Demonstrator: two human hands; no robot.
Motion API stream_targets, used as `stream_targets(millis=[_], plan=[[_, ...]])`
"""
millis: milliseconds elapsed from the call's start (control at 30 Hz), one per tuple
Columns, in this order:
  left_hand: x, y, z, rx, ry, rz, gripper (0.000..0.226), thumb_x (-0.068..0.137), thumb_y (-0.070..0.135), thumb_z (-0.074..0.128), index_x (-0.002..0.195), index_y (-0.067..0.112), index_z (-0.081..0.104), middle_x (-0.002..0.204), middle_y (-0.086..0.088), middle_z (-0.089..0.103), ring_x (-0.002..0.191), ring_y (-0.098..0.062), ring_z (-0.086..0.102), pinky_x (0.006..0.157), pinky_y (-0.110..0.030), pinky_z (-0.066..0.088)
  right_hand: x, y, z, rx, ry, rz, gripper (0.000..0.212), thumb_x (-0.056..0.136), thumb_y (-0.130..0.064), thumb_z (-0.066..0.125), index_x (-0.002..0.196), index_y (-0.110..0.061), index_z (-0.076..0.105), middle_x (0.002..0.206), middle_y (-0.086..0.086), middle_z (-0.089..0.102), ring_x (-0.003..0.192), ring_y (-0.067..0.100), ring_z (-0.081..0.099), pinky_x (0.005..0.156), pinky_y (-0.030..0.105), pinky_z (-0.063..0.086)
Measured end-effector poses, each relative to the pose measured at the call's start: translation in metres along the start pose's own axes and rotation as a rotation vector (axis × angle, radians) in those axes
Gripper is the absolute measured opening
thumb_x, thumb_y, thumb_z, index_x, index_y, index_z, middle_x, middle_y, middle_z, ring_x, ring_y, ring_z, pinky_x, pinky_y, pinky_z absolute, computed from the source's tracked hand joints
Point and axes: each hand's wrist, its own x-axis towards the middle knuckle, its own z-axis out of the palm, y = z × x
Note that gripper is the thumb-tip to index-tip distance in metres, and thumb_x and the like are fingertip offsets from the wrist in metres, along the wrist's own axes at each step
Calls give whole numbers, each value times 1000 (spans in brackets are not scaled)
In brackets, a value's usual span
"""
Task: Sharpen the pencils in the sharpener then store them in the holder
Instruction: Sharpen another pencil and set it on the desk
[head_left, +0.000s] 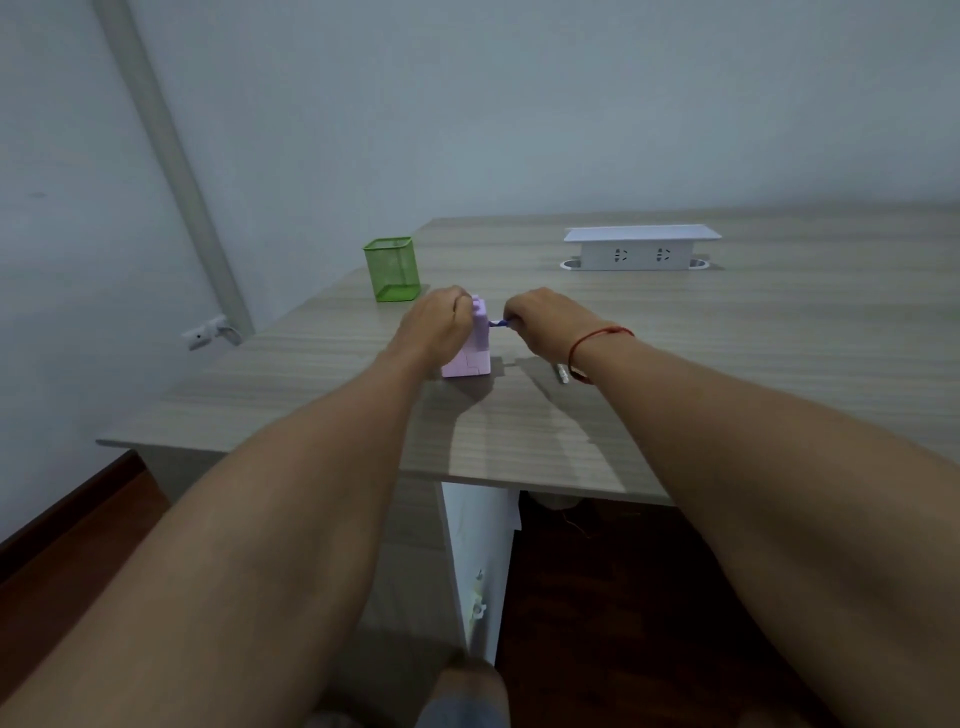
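Observation:
A pale purple crank sharpener (474, 349) stands on the wooden desk (675, 332), in the middle. My left hand (434, 322) grips the sharpener's left side near its top. My right hand (545, 322) is curled round the blue crank handle (498, 323) on the sharpener's right side. No pencil in the sharpener is visible behind my hands. The tip of a grey pencil (563, 373) lies on the desk beside my right wrist, mostly hidden by the arm. A green mesh holder (392, 269) stands upright at the desk's far left and looks empty.
A white raised socket box (641, 248) sits at the back of the desk. The desk's front edge (363, 465) is close to me, with a white leg panel below. A wall and a pipe stand to the left, dark floor underneath.

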Motion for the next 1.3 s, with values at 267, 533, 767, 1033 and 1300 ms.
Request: stream_targets(millis=[267, 533, 767, 1033, 1300], plan=[[-12, -29, -38, 10, 48, -151, 35, 96, 11, 36, 124, 1, 54, 127, -22, 57, 119, -33, 53, 95, -32, 41, 2, -21, -18, 121, -90, -15, 63, 86, 3, 55, 144, -12, 36, 140, 13, 47, 127, 31, 48, 103, 41, 44], [-46, -50, -21, 237, -192, -38, 25, 93, 12, 44, 99, 1, 66, 108, -24, 67, 99, -37, 61, 81, -35, 47, 9, -59, -7, 33, -100, -122, 58, 91, -43, 54, 140, -16, 38, 138, 12, 41, 116, 37, 55, 95, 41, 46], [-37, -54, -17, 460, -260, -2, 29, 99, 19, 39, 109, 4, 62, 109, -22, 64, 97, -37, 61, 81, -39, 47, 16, -73, -5, -39, -58, -77, 48, 96, -44, 46, 131, -12, 49, 133, 17, 45, 114, 36, 55, 94, 39, 43], [-12, -57, -40, 638, -277, 212, 20, 95, 17, 44, 103, 9, 61, 99, -16, 65, 91, -34, 63, 74, -39, 49, 11, -77, -4, -24, -19, -82, 42, 98, -36, 43, 130, -9, 48, 132, 16, 49, 113, 34, 56, 92, 39, 45], [12, -57, -58, 674, -123, 348, 21, 88, 3, 49, 101, 11, 65, 98, -16, 66, 89, -35, 66, 73, -44, 56, 12, -82, -7, -55, -39, -25, 43, 98, -36, 45, 132, -11, 46, 133, 14, 49, 116, 34, 55, 92, 38, 44]])
